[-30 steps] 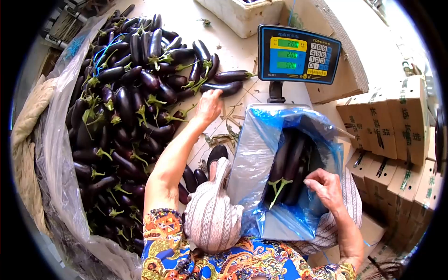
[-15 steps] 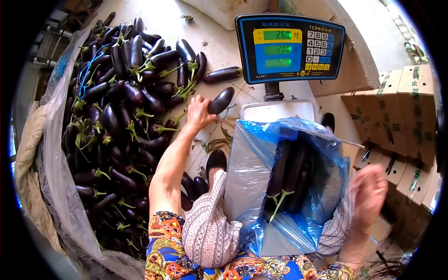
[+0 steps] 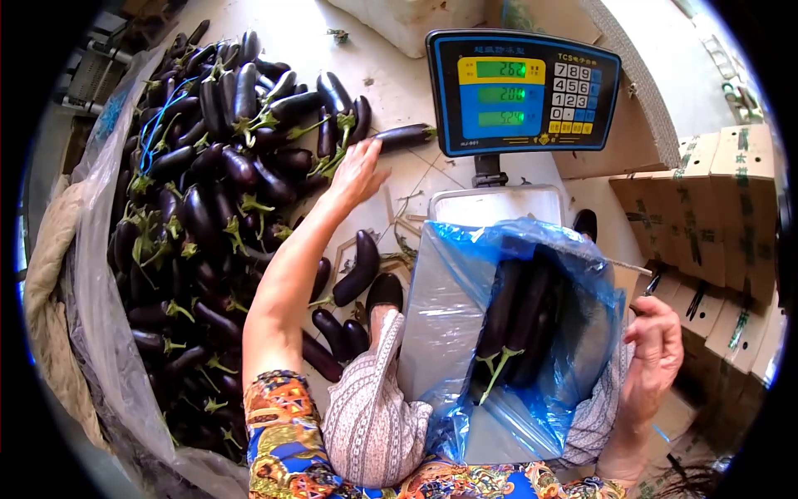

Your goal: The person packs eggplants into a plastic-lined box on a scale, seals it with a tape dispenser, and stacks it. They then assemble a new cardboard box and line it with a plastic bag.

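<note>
My left hand stretches over the floor beside the eggplant heap, fingers extended, its fingertips right at the near end of a single eggplant. Another eggplant lies loose on the floor by my shoe. Between my knees, a carton lined with a blue plastic bag rests on the scale platform, with several eggplants inside. To the right of the bag is my right hand, raised with its fingers curled in and nothing visible in them.
The large heap of eggplants fills the left side, bordered by a clear plastic sheet. A scale display with lit green digits stands ahead. Printed cartons are stacked at the right. A black shoe is near the loose eggplants.
The eggplant from my left hand now lies on the floor near my shoe. That hand has moved up to another eggplant. My right hand's fingers have curled, and the display digits have changed.
</note>
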The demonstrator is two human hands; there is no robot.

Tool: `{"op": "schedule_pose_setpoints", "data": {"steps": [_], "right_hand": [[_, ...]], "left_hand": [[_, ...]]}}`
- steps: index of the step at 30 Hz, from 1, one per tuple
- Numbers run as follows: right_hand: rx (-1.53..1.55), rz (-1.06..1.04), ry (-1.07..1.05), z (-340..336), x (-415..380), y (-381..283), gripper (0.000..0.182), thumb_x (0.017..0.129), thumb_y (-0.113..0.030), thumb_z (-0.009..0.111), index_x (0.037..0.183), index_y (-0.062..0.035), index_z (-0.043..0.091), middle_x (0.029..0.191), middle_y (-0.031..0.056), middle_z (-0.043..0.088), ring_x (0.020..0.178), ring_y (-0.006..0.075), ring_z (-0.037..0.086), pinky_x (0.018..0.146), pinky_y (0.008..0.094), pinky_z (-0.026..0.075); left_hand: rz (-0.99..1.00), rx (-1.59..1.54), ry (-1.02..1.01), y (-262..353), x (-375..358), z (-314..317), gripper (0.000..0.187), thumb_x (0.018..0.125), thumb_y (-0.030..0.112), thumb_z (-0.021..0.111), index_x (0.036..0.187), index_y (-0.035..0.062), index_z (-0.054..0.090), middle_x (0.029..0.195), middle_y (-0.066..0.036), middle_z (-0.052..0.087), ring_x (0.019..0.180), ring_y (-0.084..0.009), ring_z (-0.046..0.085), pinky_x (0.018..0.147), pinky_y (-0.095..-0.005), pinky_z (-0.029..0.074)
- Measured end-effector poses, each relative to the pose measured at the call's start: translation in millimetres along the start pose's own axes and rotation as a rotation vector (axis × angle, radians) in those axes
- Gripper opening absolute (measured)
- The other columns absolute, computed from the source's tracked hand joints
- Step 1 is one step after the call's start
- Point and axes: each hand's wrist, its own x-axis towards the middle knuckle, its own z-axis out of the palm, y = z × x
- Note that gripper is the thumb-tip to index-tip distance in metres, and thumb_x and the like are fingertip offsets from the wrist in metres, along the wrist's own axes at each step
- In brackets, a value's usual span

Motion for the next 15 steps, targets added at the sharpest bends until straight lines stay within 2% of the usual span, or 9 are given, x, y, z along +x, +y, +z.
{"op": "schedule_pose_setpoints", "data": {"steps": [3,4,6,7,10,12,13,14,15], "right_hand": [[-0.003,0.201,-0.105,15,-1,-13,0.01,0.091,-0.005,0.06,0.1,-0.0007,0.061,0.105,0.0109,0.062,0.081,0.0098,0.058,0.077,0.0235,0.049],[-0.048,0.198,-0.183,13,0,-11,0.01,0.09,-0.001,0.059,0.099,0.0005,0.062,0.104,0.0113,0.063,0.08,0.0103,0.059,0.075,0.0232,0.05],[-0.011,0.245,-0.257,13,-2,-9,0.011,0.088,0.003,0.059,0.099,0.0021,0.062,0.103,0.0116,0.063,0.079,0.0108,0.061,0.074,0.023,0.051],[-0.006,0.229,-0.277,16,-3,-9,0.012,0.087,0.005,0.06,0.098,0.0026,0.063,0.102,0.0121,0.064,0.079,0.0115,0.062,0.073,0.0229,0.051],[-0.012,0.246,-0.34,17,-9,-10,0.011,0.086,0.004,0.062,0.098,0.0027,0.064,0.101,0.0127,0.064,0.079,0.0118,0.062,0.073,0.0228,0.051],[-0.043,0.199,-0.362,18,-13,-9,0.013,0.084,0.004,0.065,0.098,0.0021,0.065,0.097,0.0123,0.065,0.078,0.0131,0.062,0.071,0.0232,0.05],[-0.077,0.163,-0.384,18,-15,-6,0.014,0.084,0.004,0.065,0.097,0.0019,0.065,0.096,0.012,0.065,0.077,0.0136,0.062,0.071,0.0235,0.05],[-0.109,0.122,-0.409,18,-16,-5,0.014,0.083,0.004,0.066,0.097,0.0017,0.065,0.094,0.0117,0.066,0.076,0.014,0.062,0.07,0.0238,0.05],[-0.116,0.111,-0.409,21,-17,-8,0.015,0.081,0.005,0.066,0.096,0.001,0.066,0.091,0.0108,0.066,0.075,0.015,0.062,0.068,0.0251,0.049]], "left_hand": [[-0.202,0.142,-0.058,8,49,34,0.079,0.081,0.024,0.071,0.147,0.0041,0.032,0.148,-0.019,0.037,0.137,-0.0382,0.032,0.106,-0.0538,0.035],[-0.205,0.155,0.038,6,49,53,0.07,0.08,0.018,0.069,0.141,0.0034,0.039,0.138,-0.017,0.045,0.134,-0.0368,0.036,0.102,-0.054,0.038],[-0.29,0.238,0.005,1,52,72,0.061,0.079,0.018,0.069,0.133,0.0029,0.047,0.127,-0.015,0.05,0.129,-0.0346,0.04,0.098,-0.0535,0.04],[-0.289,0.31,0.016,14,44,62,0.049,0.078,0.02,0.069,0.122,0.0027,0.056,0.114,-0.015,0.053,0.118,-0.0341,0.049,0.089,-0.0488,0.045],[-0.458,0.008,0.002,12,16,63,0.042,0.08,0.023,0.069,0.114,-0.0004,0.06,0.105,-0.015,0.059,0.099,-0.0317,0.06,0.078,-0.0419,0.049],[-0.704,-0.923,-0.147,-5,-9,52,0.039,0.084,0.028,0.068,0.106,-0.0033,0.062,0.096,-0.014,0.063,0.081,-0.0278,0.064,0.07,-0.038,0.053],[-0.675,-1.444,-0.118,-3,-36,41,0.041,0.089,0.031,0.063,0.109,-0.0045,0.059,0.092,-0.013,0.064,0.076,-0.0228,0.065,0.069,-0.0357,0.054],[-0.728,-1.722,-0.031,26,-58,9,0.043,0.093,0.033,0.057,0.114,-0.0037,0.057,0.093,-0.016,0.065,0.076,-0.023,0.066,0.067,-0.0343,0.055],[-0.728,-1.864,-0.03,36,-81,-17,0.044,0.095,0.034,0.053,0.116,-0.0042,0.055,0.093,-0.017,0.065,0.077,-0.0234,0.066,0.066,-0.0332,0.055]]}}
